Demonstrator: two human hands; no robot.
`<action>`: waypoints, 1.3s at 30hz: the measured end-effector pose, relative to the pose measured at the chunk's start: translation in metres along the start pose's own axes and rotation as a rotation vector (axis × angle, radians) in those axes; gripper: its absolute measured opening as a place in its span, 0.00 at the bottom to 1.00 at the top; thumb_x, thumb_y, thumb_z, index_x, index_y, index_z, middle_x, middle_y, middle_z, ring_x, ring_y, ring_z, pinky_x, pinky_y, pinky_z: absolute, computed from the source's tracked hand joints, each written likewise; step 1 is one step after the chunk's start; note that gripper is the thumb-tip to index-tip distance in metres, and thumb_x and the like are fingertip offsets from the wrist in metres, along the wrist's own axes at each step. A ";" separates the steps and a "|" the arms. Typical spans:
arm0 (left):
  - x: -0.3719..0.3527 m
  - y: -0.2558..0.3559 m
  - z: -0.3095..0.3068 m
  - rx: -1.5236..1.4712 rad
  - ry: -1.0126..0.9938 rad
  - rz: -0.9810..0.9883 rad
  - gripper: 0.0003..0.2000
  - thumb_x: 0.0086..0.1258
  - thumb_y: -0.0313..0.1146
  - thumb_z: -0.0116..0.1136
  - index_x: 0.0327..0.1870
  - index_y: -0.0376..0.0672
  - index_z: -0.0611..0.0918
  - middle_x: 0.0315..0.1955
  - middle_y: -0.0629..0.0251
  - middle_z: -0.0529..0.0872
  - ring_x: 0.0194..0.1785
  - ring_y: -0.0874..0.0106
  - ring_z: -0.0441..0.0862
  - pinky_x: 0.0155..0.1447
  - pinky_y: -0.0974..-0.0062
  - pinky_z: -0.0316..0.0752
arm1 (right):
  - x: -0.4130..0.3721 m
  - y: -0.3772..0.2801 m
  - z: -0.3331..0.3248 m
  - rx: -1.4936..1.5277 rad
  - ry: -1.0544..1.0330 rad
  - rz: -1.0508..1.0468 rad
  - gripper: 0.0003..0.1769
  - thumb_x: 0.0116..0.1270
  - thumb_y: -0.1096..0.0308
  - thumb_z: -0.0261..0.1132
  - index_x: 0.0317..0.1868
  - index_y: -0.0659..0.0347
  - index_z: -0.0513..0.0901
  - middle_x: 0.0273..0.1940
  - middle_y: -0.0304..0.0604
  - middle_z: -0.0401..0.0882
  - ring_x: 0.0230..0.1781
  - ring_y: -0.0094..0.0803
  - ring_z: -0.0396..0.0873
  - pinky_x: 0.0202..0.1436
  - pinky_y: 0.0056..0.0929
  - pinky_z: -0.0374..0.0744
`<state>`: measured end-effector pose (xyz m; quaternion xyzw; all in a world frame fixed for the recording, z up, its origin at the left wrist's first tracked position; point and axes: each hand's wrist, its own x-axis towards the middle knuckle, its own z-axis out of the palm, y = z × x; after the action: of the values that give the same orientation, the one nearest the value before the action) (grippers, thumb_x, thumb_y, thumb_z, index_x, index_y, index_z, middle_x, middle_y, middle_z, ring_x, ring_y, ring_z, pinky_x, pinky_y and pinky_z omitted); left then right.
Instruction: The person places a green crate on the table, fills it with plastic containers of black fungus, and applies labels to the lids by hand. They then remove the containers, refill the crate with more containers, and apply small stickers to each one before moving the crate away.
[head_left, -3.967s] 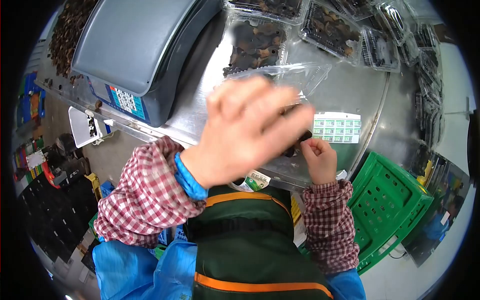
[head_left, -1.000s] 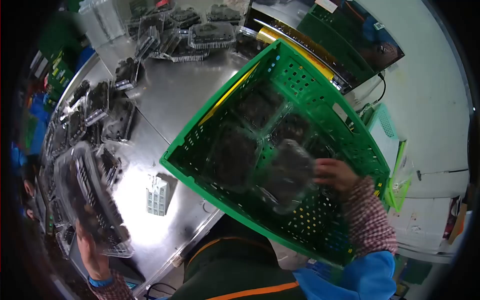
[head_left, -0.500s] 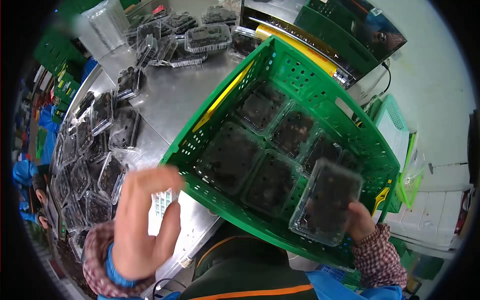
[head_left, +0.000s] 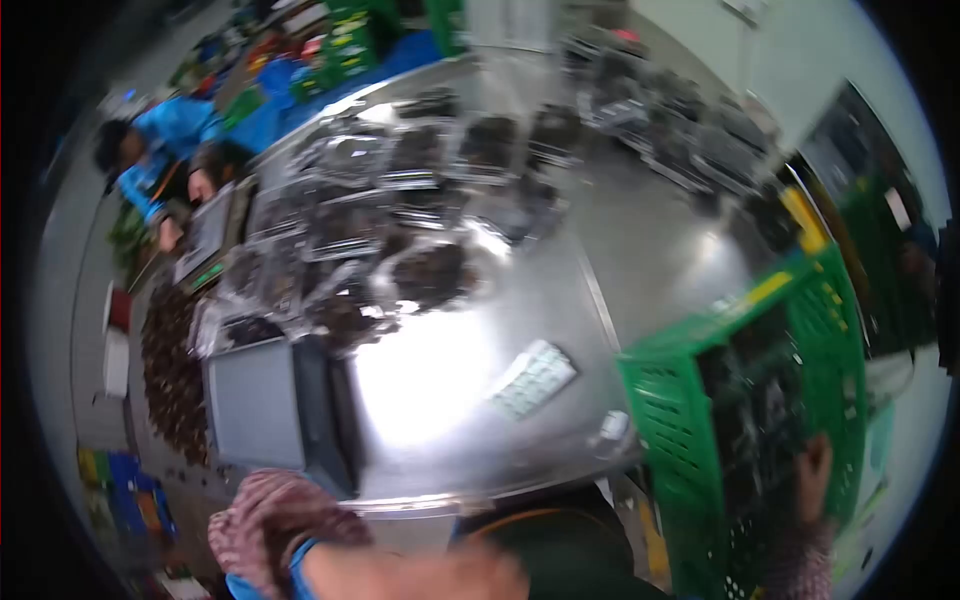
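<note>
My left hand (head_left: 420,575) is a smear of motion at the bottom edge, in front of my body; its fingers cannot be made out. My right hand (head_left: 815,480) is inside the green crate (head_left: 672,420) at the lower right, beside the clear plastic boxes (head_left: 745,410) with dark contents. Blur hides whether its fingers touch or hold a box. Many similar clear clamshell boxes (head_left: 430,275) with dark brown contents lie over the left and back of the metal table.
A grey tray (head_left: 255,395) stands at the table's front left, by a heap of small brown pieces (head_left: 175,380). A sheet of printed labels (head_left: 535,380) lies mid-table. Across the table, a person in blue (head_left: 180,125) has hands at a scale-like device (head_left: 210,240). A dark machine (head_left: 850,220) stands right.
The view has swung left, so the crate now sits at the right. The box in my right hand has gone down into the crate. My left hand has dropped to the bottom edge.
</note>
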<state>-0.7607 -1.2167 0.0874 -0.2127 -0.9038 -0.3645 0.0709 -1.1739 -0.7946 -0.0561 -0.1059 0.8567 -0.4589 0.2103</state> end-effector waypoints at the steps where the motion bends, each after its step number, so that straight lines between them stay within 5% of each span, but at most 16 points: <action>1: 0.012 -0.001 -0.028 0.607 -0.019 -0.228 0.17 0.52 0.30 0.51 0.45 0.36 0.79 0.45 0.53 0.79 0.49 0.59 0.78 0.49 0.65 0.75 | -0.007 -0.097 0.054 0.128 -0.043 -0.288 0.29 0.62 0.81 0.49 0.66 0.68 0.58 0.64 0.48 0.60 0.66 0.33 0.60 0.68 0.30 0.58; 2: -0.005 -0.045 -0.031 0.720 0.249 -0.383 0.13 0.46 0.20 0.52 0.35 0.38 0.81 0.35 0.58 0.81 0.42 0.58 0.78 0.47 0.60 0.73 | -0.016 -0.178 0.104 0.056 -0.117 -0.410 0.27 0.62 0.83 0.49 0.64 0.68 0.61 0.58 0.46 0.67 0.59 0.32 0.67 0.64 0.27 0.63; 4: -0.076 -0.135 -0.059 0.933 0.484 -0.764 0.22 0.53 0.23 0.56 0.53 0.36 0.73 0.48 0.49 0.76 0.53 0.50 0.72 0.57 0.56 0.67 | -0.032 -0.279 0.194 -0.134 -0.388 -0.568 0.22 0.60 0.80 0.52 0.57 0.68 0.69 0.48 0.45 0.75 0.48 0.29 0.73 0.55 0.25 0.70; 7: -0.172 -0.238 -0.061 0.509 0.381 -1.492 0.38 0.51 0.40 0.67 0.63 0.37 0.62 0.57 0.46 0.69 0.61 0.51 0.65 0.62 0.56 0.62 | -0.016 -0.312 0.363 0.046 -0.891 -0.026 0.32 0.62 0.65 0.61 0.63 0.64 0.60 0.49 0.47 0.72 0.48 0.36 0.74 0.44 0.34 0.79; 9: -0.198 -0.268 -0.018 0.861 0.279 -1.370 0.50 0.42 0.50 0.72 0.66 0.40 0.59 0.54 0.51 0.71 0.61 0.54 0.64 0.61 0.55 0.61 | 0.006 -0.270 0.483 0.024 -0.854 0.522 0.42 0.59 0.59 0.64 0.68 0.62 0.50 0.62 0.53 0.59 0.54 0.44 0.71 0.42 0.40 0.81; 10: -0.193 -0.272 -0.007 0.925 0.298 -1.405 0.53 0.38 0.52 0.73 0.67 0.41 0.58 0.52 0.55 0.72 0.59 0.55 0.65 0.59 0.54 0.61 | 0.001 -0.250 0.528 0.125 -0.557 0.710 0.39 0.56 0.58 0.67 0.64 0.66 0.61 0.56 0.55 0.69 0.49 0.43 0.75 0.42 0.37 0.80; 14: -0.175 -0.245 -0.002 0.800 0.282 -1.399 0.41 0.34 0.52 0.76 0.48 0.37 0.72 0.39 0.57 0.73 0.48 0.59 0.70 0.51 0.61 0.64 | 0.005 -0.256 0.621 0.061 -0.511 0.470 0.34 0.52 0.58 0.70 0.56 0.67 0.71 0.45 0.56 0.76 0.43 0.42 0.78 0.42 0.35 0.78; 16: -0.182 -0.241 0.011 0.560 0.567 -1.238 0.36 0.31 0.44 0.79 0.38 0.36 0.69 0.34 0.53 0.71 0.41 0.55 0.70 0.42 0.63 0.67 | 0.025 -0.247 0.596 -0.025 -0.255 0.220 0.27 0.45 0.59 0.72 0.44 0.68 0.81 0.30 0.54 0.81 0.32 0.39 0.79 0.41 0.36 0.75; 21: -0.189 -0.246 -0.005 -0.283 0.800 -1.223 0.23 0.53 0.32 0.70 0.46 0.40 0.70 0.32 0.69 0.76 0.37 0.78 0.76 0.42 0.79 0.73 | -0.011 -0.291 0.387 0.401 -0.253 -0.535 0.29 0.47 0.67 0.72 0.47 0.62 0.66 0.45 0.48 0.73 0.49 0.35 0.72 0.52 0.37 0.70; 23: -0.132 -0.221 -0.042 -0.323 0.873 -1.020 0.18 0.58 0.32 0.65 0.47 0.42 0.71 0.35 0.72 0.73 0.35 0.83 0.70 0.36 0.83 0.70 | -0.042 -0.287 0.259 0.720 -0.308 -0.485 0.33 0.53 0.77 0.66 0.58 0.63 0.60 0.56 0.53 0.68 0.55 0.39 0.70 0.57 0.37 0.71; 25: -0.042 -0.179 -0.063 -0.583 1.008 -0.837 0.17 0.64 0.34 0.60 0.49 0.40 0.69 0.38 0.70 0.75 0.38 0.81 0.72 0.40 0.82 0.70 | -0.070 -0.258 0.149 0.602 -0.011 -0.297 0.33 0.57 0.77 0.61 0.64 0.59 0.60 0.57 0.51 0.68 0.51 0.33 0.72 0.52 0.31 0.74; 27: 0.043 -0.151 -0.065 -0.645 0.950 -0.531 0.18 0.66 0.35 0.58 0.52 0.40 0.67 0.42 0.67 0.76 0.41 0.80 0.74 0.45 0.83 0.68 | -0.108 -0.207 0.065 0.495 0.304 0.024 0.30 0.58 0.72 0.62 0.62 0.53 0.64 0.45 0.37 0.74 0.35 0.29 0.75 0.32 0.27 0.76; 29: 0.109 -0.130 -0.051 -0.644 0.760 -0.407 0.19 0.67 0.34 0.58 0.53 0.38 0.67 0.45 0.65 0.77 0.43 0.79 0.74 0.49 0.83 0.67 | -0.144 -0.123 -0.005 0.346 0.342 0.327 0.25 0.61 0.69 0.61 0.59 0.53 0.65 0.40 0.42 0.74 0.34 0.33 0.77 0.36 0.36 0.78; 35: 0.286 -0.129 0.029 -0.532 0.340 -0.563 0.23 0.64 0.43 0.62 0.49 0.37 0.67 0.30 0.72 0.75 0.30 0.84 0.68 0.31 0.85 0.63 | -0.179 0.123 -0.018 0.722 0.397 0.927 0.20 0.60 0.68 0.62 0.52 0.66 0.71 0.45 0.47 0.77 0.41 0.43 0.77 0.45 0.46 0.77; 37: 0.304 -0.128 0.039 -0.511 0.330 -0.595 0.24 0.63 0.44 0.62 0.49 0.36 0.68 0.29 0.73 0.73 0.30 0.84 0.67 0.32 0.84 0.62 | -0.159 0.084 -0.004 -0.148 0.217 1.000 0.40 0.57 0.63 0.65 0.64 0.72 0.57 0.60 0.59 0.65 0.64 0.47 0.63 0.66 0.36 0.62; 39: 0.292 -0.113 0.031 -0.422 0.452 -0.520 0.24 0.63 0.43 0.62 0.52 0.35 0.68 0.31 0.71 0.75 0.32 0.84 0.69 0.33 0.84 0.63 | -0.166 0.076 -0.008 -0.513 0.236 0.383 0.45 0.57 0.62 0.64 0.68 0.70 0.50 0.66 0.62 0.54 0.68 0.50 0.54 0.71 0.39 0.53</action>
<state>-1.0719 -1.1713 0.0765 0.0986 -0.7944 -0.5854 0.1283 -1.0292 -0.6846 -0.0716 0.0614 0.9670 -0.1897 0.1588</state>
